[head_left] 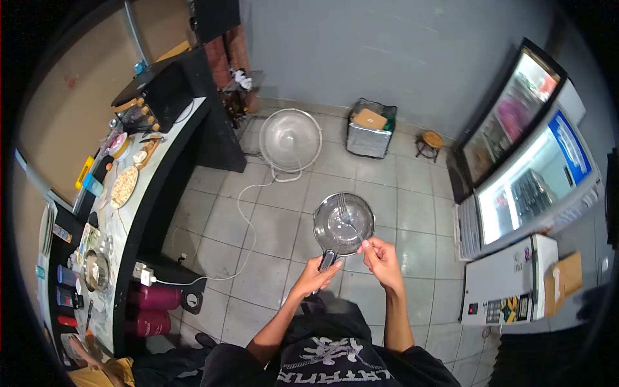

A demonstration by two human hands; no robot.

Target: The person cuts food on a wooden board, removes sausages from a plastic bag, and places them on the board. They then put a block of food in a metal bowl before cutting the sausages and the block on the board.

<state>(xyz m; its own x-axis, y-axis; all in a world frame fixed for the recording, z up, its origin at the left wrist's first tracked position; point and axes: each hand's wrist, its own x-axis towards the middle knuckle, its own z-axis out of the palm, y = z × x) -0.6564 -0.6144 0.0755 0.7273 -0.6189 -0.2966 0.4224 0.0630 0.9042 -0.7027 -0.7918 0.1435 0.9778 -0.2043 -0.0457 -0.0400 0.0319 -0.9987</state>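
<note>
My left hand [314, 276] is wrapped around the black handle of a small shiny saucepan [325, 222], held out in front of my body over the tiled floor. My right hand [382, 262] pinches the end of a metal fork [342, 204] at the pan's near right rim. The fork slants across the pan's inside, tines pointing away from me. Light reflects off the pan's bottom.
To the left runs a counter [138, 187] with a plate of pale food [124, 187] and a metal bowl [96, 271]. A white-rimmed fan [291, 140] stands ahead, its cord crossing the floor. Lit fridges [519, 200] line the right; another person's arm [93, 361] shows lower left.
</note>
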